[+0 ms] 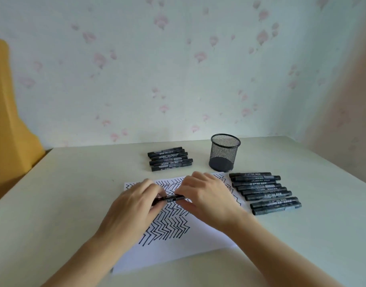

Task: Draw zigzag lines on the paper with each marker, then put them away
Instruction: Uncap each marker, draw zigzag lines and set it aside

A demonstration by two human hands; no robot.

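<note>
a pale table (pixel 74 204) carries the paper (pixel 178 251); above it left hand (pixel 130 206) and right hand (pixel 207 195) pinch one marker (pixel 169 198) endwise, probably working its cap.

Pale table (pixel 64 204) against floral wallpaper (pixel 178 69), a mustard-yellow chair back (pixel 8 112) at far left

Bare forearms (pixel 91 249), no sleeves

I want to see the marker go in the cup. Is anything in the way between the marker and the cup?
Nothing visible blocks it. Both hands hold the marker over the paper. The mesh cup stands farther back on the table, open at the top. The right-hand marker row lies off to the side.
</note>
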